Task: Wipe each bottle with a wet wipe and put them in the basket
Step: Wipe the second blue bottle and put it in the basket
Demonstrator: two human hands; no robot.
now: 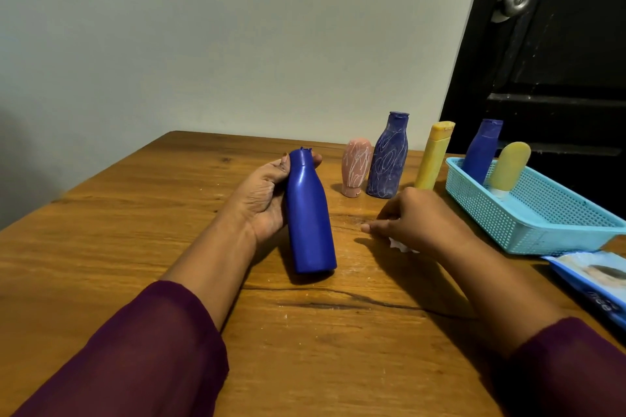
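Purple sleeves (135, 349) fill the lower corners of the frame, with both forearms reaching out over the wooden bench (135, 213).

At the centre, the left hand (264, 200) grips a plain blue bottle (310, 217), fingers curled round its neck and shoulder. The bottle is tilted, cap away and base toward the camera. I cannot tell whether the base touches the wood. Its surface shows no marks, so I judge it wiped.

Right of centre, the right hand (416, 220) rests on the bench with its fingers curled over a wet wipe (399, 245). Only a white corner of the wipe shows beneath the palm.

Behind the hands stand a pink bottle (355, 166) and a scribbled blue bottle (388, 159), just beside each other, and near them a tall yellow bottle (433, 156).

At the right edge, the light blue basket (542, 237) holds a small blue bottle (481, 152) and a rounded yellow bottle (508, 166). A pack of wipes (596, 278) lies in the lower right.

The next move is probably to carry the held bottle past the right hand and stand it in the basket's free space. Three bottles would then remain to wipe.
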